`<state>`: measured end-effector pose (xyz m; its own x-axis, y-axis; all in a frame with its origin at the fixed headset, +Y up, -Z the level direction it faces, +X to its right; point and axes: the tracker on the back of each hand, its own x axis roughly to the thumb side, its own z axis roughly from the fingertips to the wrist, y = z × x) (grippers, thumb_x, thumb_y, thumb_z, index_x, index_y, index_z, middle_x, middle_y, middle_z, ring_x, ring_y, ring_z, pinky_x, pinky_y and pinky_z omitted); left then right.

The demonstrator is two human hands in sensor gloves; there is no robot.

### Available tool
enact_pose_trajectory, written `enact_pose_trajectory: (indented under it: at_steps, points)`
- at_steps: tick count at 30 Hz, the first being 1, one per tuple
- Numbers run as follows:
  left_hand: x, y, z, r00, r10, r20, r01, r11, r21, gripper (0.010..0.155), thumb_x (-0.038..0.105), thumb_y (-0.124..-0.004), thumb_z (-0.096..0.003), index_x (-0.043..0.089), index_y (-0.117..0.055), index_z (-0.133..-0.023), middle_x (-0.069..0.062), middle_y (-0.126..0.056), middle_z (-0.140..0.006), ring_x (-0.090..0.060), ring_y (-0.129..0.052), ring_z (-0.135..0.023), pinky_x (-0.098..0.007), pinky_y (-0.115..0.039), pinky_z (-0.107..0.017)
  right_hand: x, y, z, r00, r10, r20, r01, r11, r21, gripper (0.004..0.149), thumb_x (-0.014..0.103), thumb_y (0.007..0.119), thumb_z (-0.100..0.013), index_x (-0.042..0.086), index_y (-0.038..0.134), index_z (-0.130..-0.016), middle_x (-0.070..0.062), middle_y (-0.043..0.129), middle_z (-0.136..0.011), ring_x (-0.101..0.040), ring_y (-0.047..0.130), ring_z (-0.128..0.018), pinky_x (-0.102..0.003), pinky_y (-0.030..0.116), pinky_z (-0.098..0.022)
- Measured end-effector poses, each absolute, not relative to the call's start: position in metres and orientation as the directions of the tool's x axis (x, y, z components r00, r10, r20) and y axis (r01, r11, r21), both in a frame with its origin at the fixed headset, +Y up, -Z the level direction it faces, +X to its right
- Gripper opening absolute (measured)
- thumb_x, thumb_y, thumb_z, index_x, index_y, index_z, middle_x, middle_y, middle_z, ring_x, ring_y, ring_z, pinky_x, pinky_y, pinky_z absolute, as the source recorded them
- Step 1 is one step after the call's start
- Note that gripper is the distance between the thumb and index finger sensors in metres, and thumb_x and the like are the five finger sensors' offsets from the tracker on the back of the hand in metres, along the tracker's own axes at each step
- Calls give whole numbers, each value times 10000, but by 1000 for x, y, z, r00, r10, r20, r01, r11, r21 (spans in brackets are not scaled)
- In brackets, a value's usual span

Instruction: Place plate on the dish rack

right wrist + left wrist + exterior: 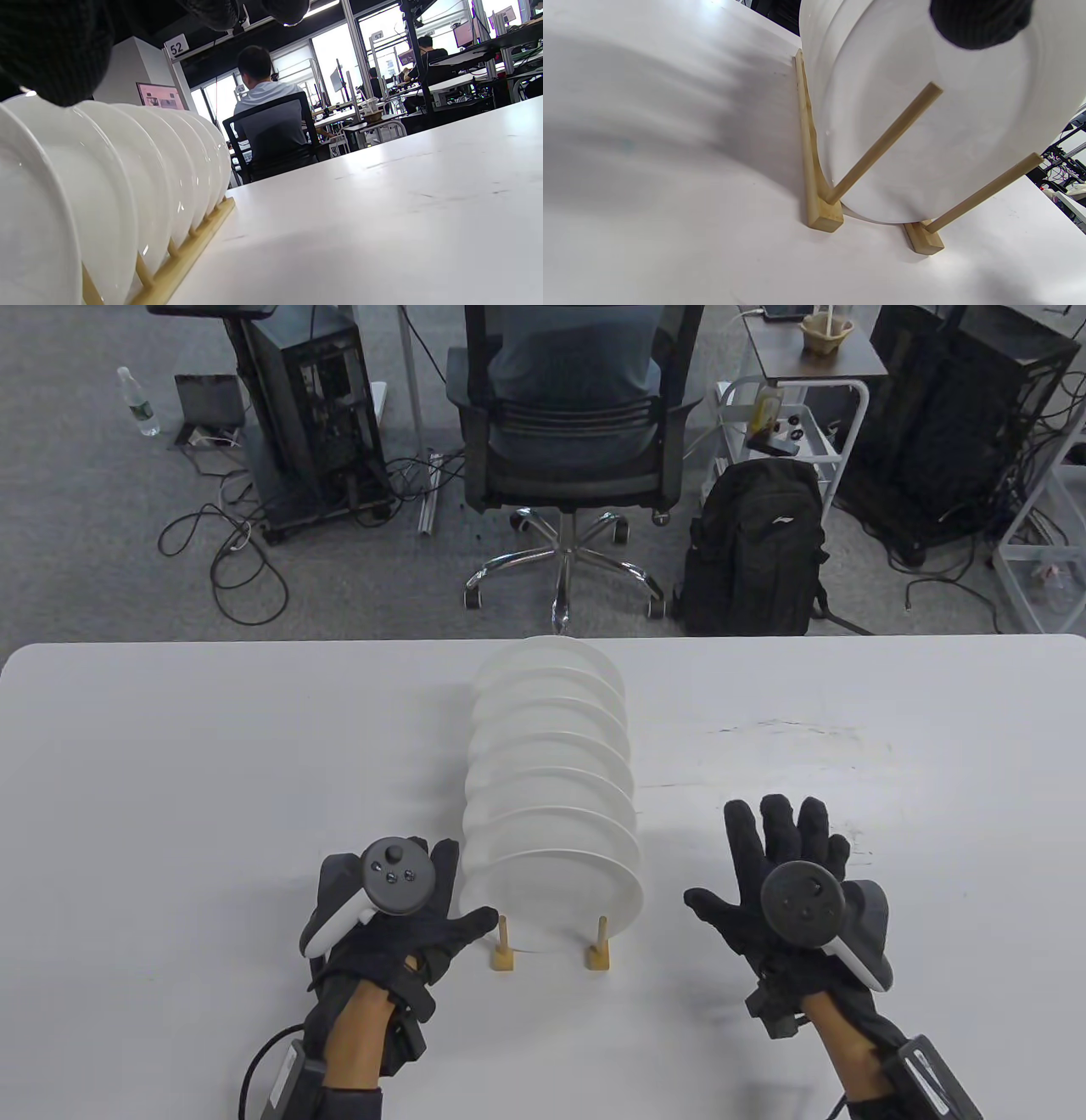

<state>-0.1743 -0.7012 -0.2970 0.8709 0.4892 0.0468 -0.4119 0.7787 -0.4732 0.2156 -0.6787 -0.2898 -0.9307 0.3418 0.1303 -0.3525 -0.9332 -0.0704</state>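
Observation:
A wooden dish rack (pixel 502 957) stands mid-table and holds several white plates upright in a row running away from me. The nearest plate (pixel 556 891) sits in the front slot behind two pegs. It also shows in the left wrist view (pixel 925 148), with the rack's rail (pixel 823 216) under it. My left hand (pixel 454 891) is at this plate's left rim, thumb toward its lower edge. One fingertip (pixel 980 21) is in front of the plate's face; I cannot tell if it touches. My right hand (pixel 747 865) lies open with fingers spread on the table, to the right of the rack and apart from it.
The white table (pixel 212 772) stretches wide on both sides of the rack. In the right wrist view the plate row (pixel 106 178) and the rack rail (pixel 186 258) fill the left. Beyond the far edge are an office chair (pixel 564 432) and a black backpack (pixel 755 551).

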Motion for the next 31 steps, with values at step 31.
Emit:
enact_pose_trajectory:
  at_steps: [31]
  points:
    - [-171,-701,-296,876,480,43,-405,781,-476,929,630,-639,-519,183,-125,-1151,-232,-21,-1165,-601,28,-1021,-771,-129,-677,217,-709,-298,-930,362,64,-345,-919,193,879,551,710,-474,134,285,-1120,-257,153,-1169,-601,29,-1008,-791,133,-662]
